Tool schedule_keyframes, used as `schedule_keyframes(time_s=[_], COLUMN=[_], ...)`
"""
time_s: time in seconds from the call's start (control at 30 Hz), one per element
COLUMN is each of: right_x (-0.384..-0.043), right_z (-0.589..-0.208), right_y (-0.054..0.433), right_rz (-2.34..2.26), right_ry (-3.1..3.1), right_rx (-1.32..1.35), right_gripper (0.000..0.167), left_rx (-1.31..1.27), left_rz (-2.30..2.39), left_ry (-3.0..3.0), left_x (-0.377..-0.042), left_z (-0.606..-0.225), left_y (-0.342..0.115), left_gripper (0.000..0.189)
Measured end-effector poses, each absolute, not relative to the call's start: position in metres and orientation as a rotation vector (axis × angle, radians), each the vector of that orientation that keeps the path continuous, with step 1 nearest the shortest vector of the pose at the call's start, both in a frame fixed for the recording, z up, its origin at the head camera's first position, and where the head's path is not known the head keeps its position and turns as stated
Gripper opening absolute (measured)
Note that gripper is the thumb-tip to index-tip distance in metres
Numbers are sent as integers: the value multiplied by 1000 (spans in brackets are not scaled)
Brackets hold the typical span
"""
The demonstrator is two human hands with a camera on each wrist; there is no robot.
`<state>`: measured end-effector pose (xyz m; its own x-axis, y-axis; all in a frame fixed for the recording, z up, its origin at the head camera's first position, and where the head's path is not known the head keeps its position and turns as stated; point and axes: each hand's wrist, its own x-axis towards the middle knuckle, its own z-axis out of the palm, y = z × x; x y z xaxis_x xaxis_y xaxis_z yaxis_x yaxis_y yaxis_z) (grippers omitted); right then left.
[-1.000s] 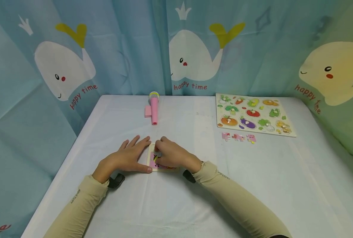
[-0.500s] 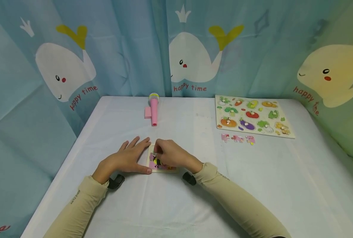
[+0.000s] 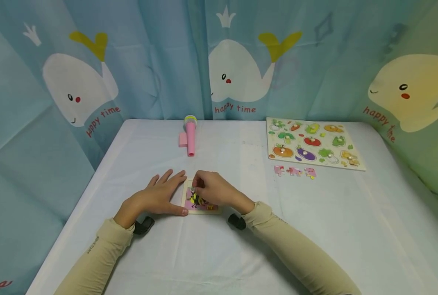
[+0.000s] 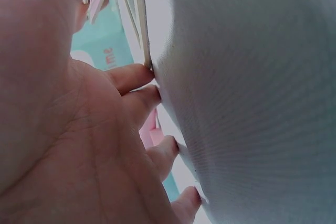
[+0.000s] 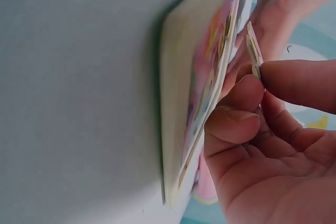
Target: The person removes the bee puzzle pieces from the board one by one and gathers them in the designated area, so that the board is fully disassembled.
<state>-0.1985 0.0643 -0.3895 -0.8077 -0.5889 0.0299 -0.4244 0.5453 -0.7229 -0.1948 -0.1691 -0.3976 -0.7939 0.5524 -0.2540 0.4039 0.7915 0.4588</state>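
Note:
A small wooden jigsaw puzzle tray (image 3: 204, 212) with a pink picture of a yellow and black bee lies flat on the table. Along its left side my left hand (image 3: 150, 198) is spread, thumb at the lower left corner and index fingertip at the upper left one. In the left wrist view, its fingertips rest on the cloth by the tray's edge. My right hand (image 3: 216, 188) is over the tray's upper part, pinching a puzzle piece (image 5: 253, 45) between thumb and finger. The piece is tilted and clear of the tray in the right wrist view. The right hand hides part of the picture.
Three loose pink puzzle pieces (image 3: 294, 171) lie in a row to the right, just in front of a vegetable peg puzzle board (image 3: 295, 139). A pink toy microphone (image 3: 191, 139) and a pink block (image 3: 182, 139) lie behind the tray. A whale-print curtain (image 3: 167, 61) closes off the back.
My right hand has shifted slightly right, and the pinched piece now shows tilted at the tray's left part. More of the bee picture is visible. My left hand stays in place.

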Motion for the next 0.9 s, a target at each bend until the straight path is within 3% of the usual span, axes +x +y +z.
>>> schedule_keyframes(time_s=[0.9], right_x=[-200], right_z=[-378], right_y=[120], right_rz=[-1268], right_ry=[2623], right_rx=[-647], right_gripper=[3], left_rx=[729], left_rz=[534], left_ry=[2616], left_x=[-195], left_z=[-400], left_y=[-168], left_gripper=[111])
